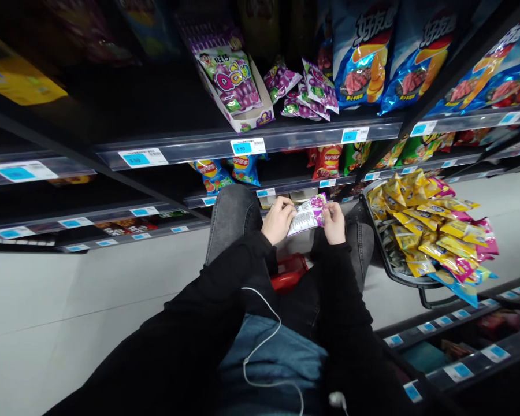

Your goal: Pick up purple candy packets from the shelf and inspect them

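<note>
Between my knees I hold a small purple-and-white gummy candy packet [305,216], its printed back turned up. My left hand [279,221] grips one end with the fingers closed. At the other end, my right hand [333,222] pinches the purple edge. On the shelf ahead, an open display box [253,120] holds a row of purple grape gummy packets [234,78]. Several loose purple packets [318,89] lie in a heap to the right of that box.
Large blue chip bags [364,55] stand at the shelf's right. A shelf edge [286,137] with price labels runs across. Smaller chip bags [328,162] sit lower. At my right, a basket [390,268] is heaped with yellow snack bags [433,225]. A red stool [289,271] is under me.
</note>
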Demonstrator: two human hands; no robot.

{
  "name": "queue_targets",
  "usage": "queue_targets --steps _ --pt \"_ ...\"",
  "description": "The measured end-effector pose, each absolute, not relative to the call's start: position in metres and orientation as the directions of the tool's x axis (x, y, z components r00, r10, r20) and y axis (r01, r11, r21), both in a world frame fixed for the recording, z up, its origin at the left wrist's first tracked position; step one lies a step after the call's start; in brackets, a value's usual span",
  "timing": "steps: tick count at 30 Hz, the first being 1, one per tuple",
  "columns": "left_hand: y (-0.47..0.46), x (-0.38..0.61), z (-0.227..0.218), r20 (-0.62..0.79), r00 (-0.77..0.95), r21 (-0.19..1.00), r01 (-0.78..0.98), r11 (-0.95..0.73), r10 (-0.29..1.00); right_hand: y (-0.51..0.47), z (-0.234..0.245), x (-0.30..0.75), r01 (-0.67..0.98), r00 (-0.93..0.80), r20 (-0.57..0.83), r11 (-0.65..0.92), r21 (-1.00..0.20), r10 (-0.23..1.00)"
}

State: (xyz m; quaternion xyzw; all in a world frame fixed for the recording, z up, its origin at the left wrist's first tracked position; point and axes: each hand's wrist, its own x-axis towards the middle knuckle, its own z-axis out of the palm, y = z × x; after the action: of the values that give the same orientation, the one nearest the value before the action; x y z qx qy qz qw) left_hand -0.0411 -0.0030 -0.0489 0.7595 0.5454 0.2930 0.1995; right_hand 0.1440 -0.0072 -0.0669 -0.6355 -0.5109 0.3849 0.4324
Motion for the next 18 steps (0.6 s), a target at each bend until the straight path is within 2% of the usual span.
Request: queue_targets --steps 4,7,9,11,13,16,18 --pt "-0.001 -0.038 -0.053 0.056 0.223 0.788 0.588 -0.18 0.973 -0.006 -0.057 0.145 0.273 0.125 -0.158 -0.188 -0.943 0.979" --pt "0.003 -0.038 -0.057 -0.1 0.205 0.838 0.544 -0.029 0.974 -0.005 -0.06 0.145 0.163 0.121 -0.238 -0.256 -0.953 0.964" --pt "0.003 -0.039 -0.058 -0.133 0.185 0.847 0.532 0.015 0.974 -0.005 -0.061 0.144 0.048 0.102 -0.304 -0.31 -0.95 0.947" --pt "0.0 -0.042 -0.057 -0.049 0.191 0.844 0.532 -0.061 0.98 -0.005 -0.058 0.142 -0.102 0.085 -0.401 -0.393 -0.914 0.912" --pt "-0.004 -0.045 -0.054 0.086 0.278 0.808 0.542 -0.23 0.957 -0.005 -0.051 0.141 -0.242 0.085 -0.483 -0.452 -0.859 0.872" --pt "-0.01 -0.047 -0.051 0.203 0.421 0.684 0.584 -0.436 0.884 -0.006 -0.04 0.141 -0.353 0.071 -0.543 -0.488 -0.798 0.837" --pt "-0.012 -0.046 -0.05 0.216 0.434 0.588 0.657 -0.472 0.874 -0.007 -0.036 0.141 -0.38 0.057 -0.555 -0.496 -0.781 0.83"
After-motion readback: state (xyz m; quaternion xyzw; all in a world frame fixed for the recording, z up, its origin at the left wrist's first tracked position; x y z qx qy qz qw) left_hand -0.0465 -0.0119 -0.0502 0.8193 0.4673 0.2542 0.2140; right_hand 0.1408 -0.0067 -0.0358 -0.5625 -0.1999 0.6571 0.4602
